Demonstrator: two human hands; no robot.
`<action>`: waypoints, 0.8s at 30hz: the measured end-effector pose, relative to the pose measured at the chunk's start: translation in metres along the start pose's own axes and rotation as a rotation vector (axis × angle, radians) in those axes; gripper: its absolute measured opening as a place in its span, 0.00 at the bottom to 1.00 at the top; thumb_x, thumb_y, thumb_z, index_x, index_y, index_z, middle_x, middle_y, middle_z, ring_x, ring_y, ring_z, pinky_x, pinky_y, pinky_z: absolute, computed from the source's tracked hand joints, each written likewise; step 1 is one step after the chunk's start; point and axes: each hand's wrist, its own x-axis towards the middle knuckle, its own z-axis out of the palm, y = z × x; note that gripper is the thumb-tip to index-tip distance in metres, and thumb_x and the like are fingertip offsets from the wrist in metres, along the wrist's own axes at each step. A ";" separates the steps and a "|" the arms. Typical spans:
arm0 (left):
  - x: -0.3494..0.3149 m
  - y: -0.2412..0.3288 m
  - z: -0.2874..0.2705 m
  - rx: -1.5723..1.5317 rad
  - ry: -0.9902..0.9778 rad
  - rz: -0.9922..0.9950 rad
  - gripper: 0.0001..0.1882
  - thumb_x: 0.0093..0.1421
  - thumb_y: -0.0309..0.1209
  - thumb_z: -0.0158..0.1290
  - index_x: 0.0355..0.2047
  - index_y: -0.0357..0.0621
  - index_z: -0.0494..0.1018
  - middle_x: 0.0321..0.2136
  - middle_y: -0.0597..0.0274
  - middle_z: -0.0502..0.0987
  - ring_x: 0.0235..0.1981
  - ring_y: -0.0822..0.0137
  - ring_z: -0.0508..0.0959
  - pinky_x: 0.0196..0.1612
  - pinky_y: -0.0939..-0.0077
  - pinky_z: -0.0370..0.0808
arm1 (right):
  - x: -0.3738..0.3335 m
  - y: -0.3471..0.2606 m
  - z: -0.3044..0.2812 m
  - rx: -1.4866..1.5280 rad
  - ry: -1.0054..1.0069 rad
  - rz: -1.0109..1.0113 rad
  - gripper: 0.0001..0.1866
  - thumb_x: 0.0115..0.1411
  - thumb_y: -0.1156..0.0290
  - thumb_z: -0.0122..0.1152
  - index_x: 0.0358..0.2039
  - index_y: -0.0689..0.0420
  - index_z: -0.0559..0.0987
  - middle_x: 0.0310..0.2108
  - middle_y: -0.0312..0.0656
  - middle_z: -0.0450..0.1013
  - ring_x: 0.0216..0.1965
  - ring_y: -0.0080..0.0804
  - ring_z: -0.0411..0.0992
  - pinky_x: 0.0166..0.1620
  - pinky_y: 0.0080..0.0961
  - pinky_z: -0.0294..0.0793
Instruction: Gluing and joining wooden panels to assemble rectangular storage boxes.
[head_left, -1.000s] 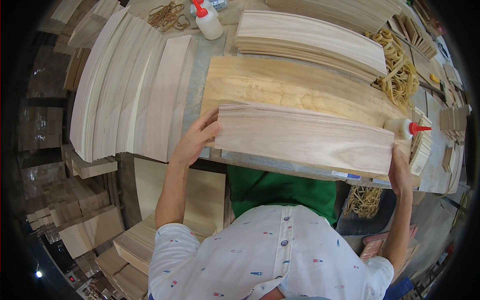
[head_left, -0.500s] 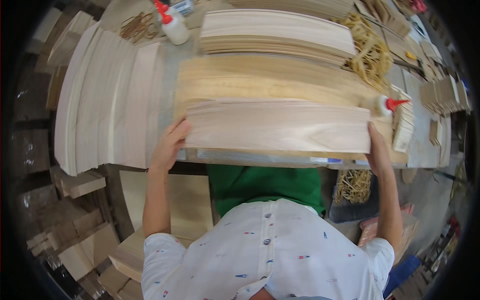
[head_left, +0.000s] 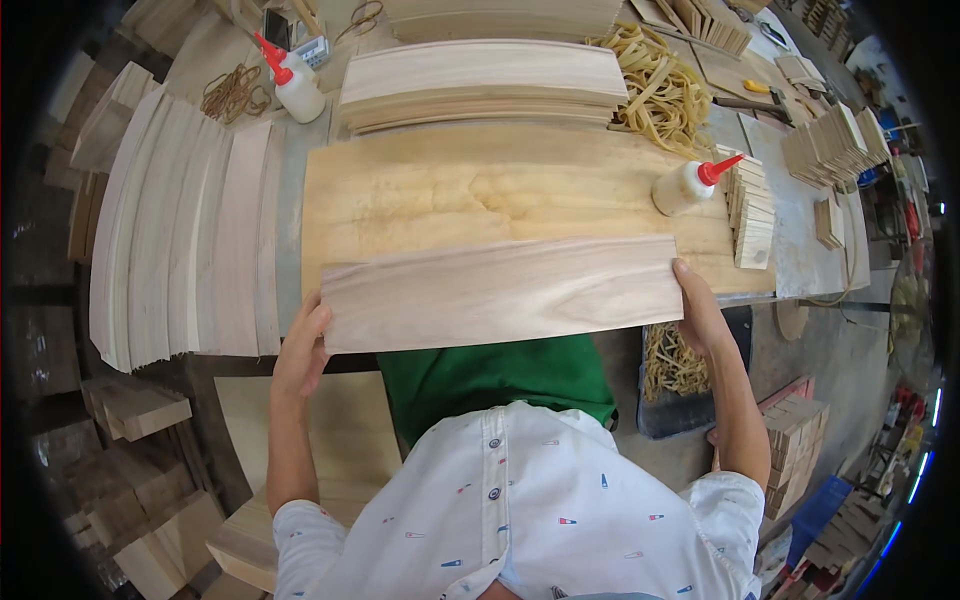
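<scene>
A long, thin wooden board (head_left: 500,295) with pale brown grain is held by its two ends at the near edge of the table. My left hand (head_left: 303,340) is closed on its left end, the fingers partly hidden by the board. At the other end, my right hand (head_left: 700,308) grips the board with the thumb along its edge. Beneath and beyond it lies a wide yellowish wooden panel (head_left: 420,190). A white glue bottle (head_left: 683,188) with a red nozzle rests tilted on that panel, to the right.
Stacked boards (head_left: 185,230) cover the table's left side. Another board stack (head_left: 480,85) lies behind the panel, beside a heap of rubber bands (head_left: 660,90). More glue bottles (head_left: 298,95) stand back left. Small wooden blocks (head_left: 750,210) line the right; a black tray (head_left: 690,425) sits below.
The board has come nearer to me, and its right end now sits higher than its left. The whole view has shifted, and the glue bottle shows more fully. Both hands keep their hold.
</scene>
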 end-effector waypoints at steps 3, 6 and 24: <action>0.008 0.014 -0.007 0.064 -0.007 0.079 0.39 0.61 0.45 0.53 0.66 0.40 0.53 0.61 0.56 0.63 0.63 0.63 0.63 0.63 0.67 0.61 | 0.002 -0.009 -0.009 0.014 -0.101 -0.051 0.44 0.60 0.45 0.56 0.66 0.64 0.56 0.65 0.49 0.57 0.65 0.35 0.56 0.66 0.31 0.52; 0.036 0.039 -0.015 0.124 -0.051 0.170 0.48 0.51 0.41 0.61 0.67 0.40 0.50 0.63 0.55 0.60 0.64 0.64 0.60 0.65 0.68 0.57 | 0.016 -0.030 -0.018 0.027 -0.298 -0.157 0.52 0.51 0.52 0.65 0.69 0.60 0.49 0.68 0.48 0.51 0.67 0.36 0.53 0.67 0.31 0.49; 0.093 0.028 0.006 0.360 -0.179 0.269 0.65 0.37 0.15 0.60 0.71 0.56 0.34 0.67 0.61 0.52 0.67 0.61 0.56 0.64 0.69 0.58 | 0.059 -0.052 -0.021 -0.488 -0.370 -0.391 0.65 0.38 0.84 0.62 0.72 0.46 0.35 0.71 0.46 0.43 0.69 0.32 0.45 0.68 0.29 0.46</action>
